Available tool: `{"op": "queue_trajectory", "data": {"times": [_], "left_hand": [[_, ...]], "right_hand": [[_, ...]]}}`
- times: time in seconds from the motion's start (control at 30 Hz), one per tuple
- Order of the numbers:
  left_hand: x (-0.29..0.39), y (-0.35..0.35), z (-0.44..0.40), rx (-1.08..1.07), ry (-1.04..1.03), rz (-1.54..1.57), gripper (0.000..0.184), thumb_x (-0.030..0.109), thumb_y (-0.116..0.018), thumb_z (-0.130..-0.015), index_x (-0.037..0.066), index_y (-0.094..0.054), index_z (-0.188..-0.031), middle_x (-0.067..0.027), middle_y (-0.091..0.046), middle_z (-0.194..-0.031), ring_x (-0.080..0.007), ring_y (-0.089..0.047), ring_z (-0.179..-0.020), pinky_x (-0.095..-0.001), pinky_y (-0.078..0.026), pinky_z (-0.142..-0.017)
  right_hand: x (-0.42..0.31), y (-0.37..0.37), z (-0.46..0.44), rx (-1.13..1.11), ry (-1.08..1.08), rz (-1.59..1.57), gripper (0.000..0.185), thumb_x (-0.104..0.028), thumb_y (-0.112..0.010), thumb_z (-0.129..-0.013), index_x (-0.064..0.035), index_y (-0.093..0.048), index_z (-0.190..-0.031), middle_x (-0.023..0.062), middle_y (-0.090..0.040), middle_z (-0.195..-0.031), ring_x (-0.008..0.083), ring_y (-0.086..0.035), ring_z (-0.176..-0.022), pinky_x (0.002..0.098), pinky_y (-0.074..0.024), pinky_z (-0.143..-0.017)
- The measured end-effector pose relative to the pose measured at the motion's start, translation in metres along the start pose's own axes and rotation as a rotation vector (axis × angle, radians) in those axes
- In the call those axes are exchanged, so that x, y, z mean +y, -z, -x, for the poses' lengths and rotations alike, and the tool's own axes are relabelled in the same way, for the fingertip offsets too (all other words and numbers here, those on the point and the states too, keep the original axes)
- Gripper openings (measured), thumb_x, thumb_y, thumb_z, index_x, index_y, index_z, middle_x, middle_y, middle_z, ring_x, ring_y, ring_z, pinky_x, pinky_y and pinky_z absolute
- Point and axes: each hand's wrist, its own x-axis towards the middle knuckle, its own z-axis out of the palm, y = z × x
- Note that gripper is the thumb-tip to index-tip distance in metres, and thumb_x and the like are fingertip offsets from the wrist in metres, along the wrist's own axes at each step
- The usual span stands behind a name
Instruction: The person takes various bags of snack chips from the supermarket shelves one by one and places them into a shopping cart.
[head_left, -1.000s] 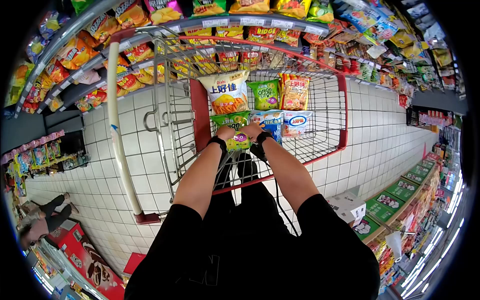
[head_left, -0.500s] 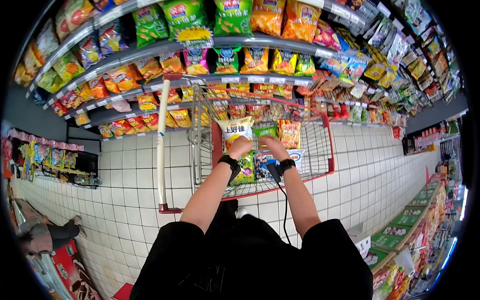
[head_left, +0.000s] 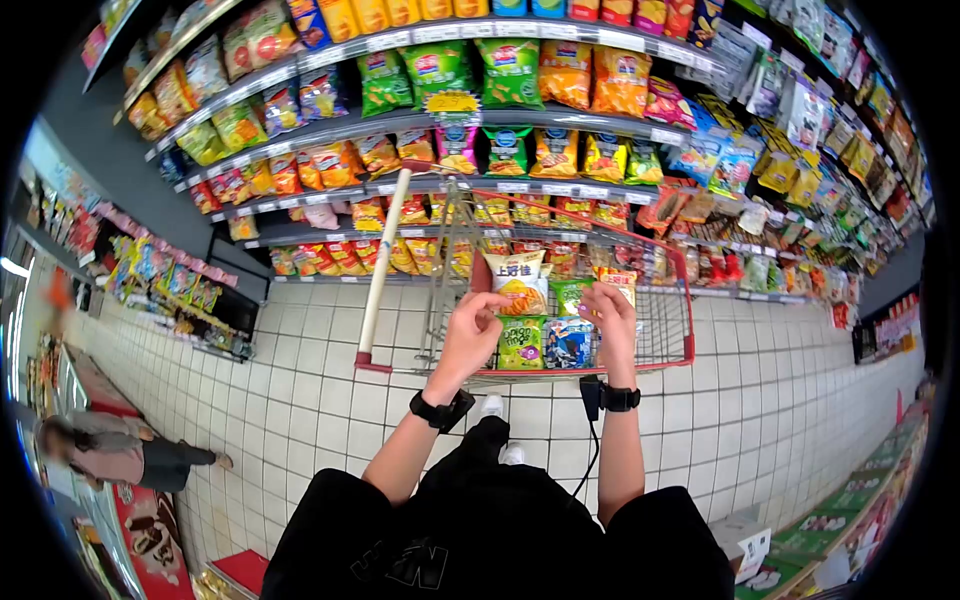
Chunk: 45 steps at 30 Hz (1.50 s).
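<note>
Both hands are raised over the near side of a shopping cart. My left hand is loosely curled beside a white chip bag, its index finger reaching toward the bag. My right hand has bent, parted fingers in front of a red and orange snack bag and hides part of it. No held thing shows clearly in either hand. A green onion rings bag and a blue snack bag lie nearest me. Behind them is a small green bag, partly covered by my right hand.
Stocked snack shelves run along the far side, just behind the cart. The cart's white handle is on the left. A person is at the lower left by a red freezer. A carton sits lower right.
My hands have come back toward me and moved apart, uncovering more of the bags. The view has shifted, showing more of the upper shelves.
</note>
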Motion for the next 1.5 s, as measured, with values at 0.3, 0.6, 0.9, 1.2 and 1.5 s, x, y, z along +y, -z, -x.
{"op": "queue_trajectory", "data": {"times": [0.3, 0.6, 0.9, 1.2, 1.5], "left_hand": [[0.022, 0.066, 0.113, 0.334, -0.019, 0.083, 0.025, -0.006, -0.053, -0.077, 0.003, -0.069, -0.094, -0.0048, -0.053, -0.095, -0.0061, -0.050, -0.061, -0.0191, -0.041, -0.054], [0.011, 0.161, 0.197, 0.566, 0.003, 0.096, 0.025, -0.006, -0.052, -0.077, 0.002, -0.067, -0.095, -0.0055, -0.054, -0.099, -0.0065, -0.052, -0.068, -0.0193, -0.043, -0.060], [-0.030, 0.322, 0.277, 0.720, 0.014, 0.162, 0.026, -0.007, -0.051, -0.078, 0.003, -0.066, -0.097, -0.0074, -0.055, -0.106, -0.0158, -0.062, -0.093, -0.0252, -0.051, -0.071], [-0.074, 0.509, 0.376, 0.917, 0.039, 0.186, 0.020, -0.001, -0.053, -0.084, 0.001, -0.062, -0.101, -0.0063, -0.065, -0.102, -0.0138, -0.061, -0.090, -0.0276, -0.054, -0.070], [-0.111, 0.615, 0.407, 1.002, 0.121, 0.237, 0.015, 0.006, -0.061, -0.087, 0.000, -0.062, -0.101, -0.0059, -0.064, -0.099, -0.0126, -0.061, -0.084, -0.0263, -0.053, -0.066]], "right_hand": [[0.001, -0.038, 0.074, -0.111, 0.080, -0.154, 0.011, -0.010, -0.058, -0.093, -0.0017, -0.061, -0.100, 0.0094, -0.066, -0.099, 0.0173, -0.064, -0.091, 0.0353, -0.0560, -0.080], [0.012, -0.147, 0.128, -0.260, 0.091, -0.173, 0.007, -0.009, -0.056, -0.095, -0.0031, -0.059, -0.096, 0.0089, -0.065, -0.096, 0.0171, -0.064, -0.085, 0.0332, -0.0555, -0.075], [0.044, -0.319, 0.208, -0.415, 0.138, -0.210, 0.007, -0.007, -0.055, -0.095, -0.0013, -0.058, -0.098, 0.0100, -0.064, -0.095, 0.0174, -0.063, -0.082, 0.0327, -0.0555, -0.074], [0.112, -0.521, 0.295, -0.615, 0.103, -0.130, 0.008, -0.006, -0.055, -0.095, -0.0015, -0.058, -0.100, 0.0112, -0.066, -0.096, 0.0180, -0.064, -0.083, 0.0338, -0.0564, -0.075], [0.163, -0.647, 0.314, -0.686, 0.027, -0.038, 0.007, -0.008, -0.055, -0.095, -0.0037, -0.058, -0.098, 0.0072, -0.064, -0.095, 0.0172, -0.063, -0.081, 0.0349, -0.0554, -0.074]]}}
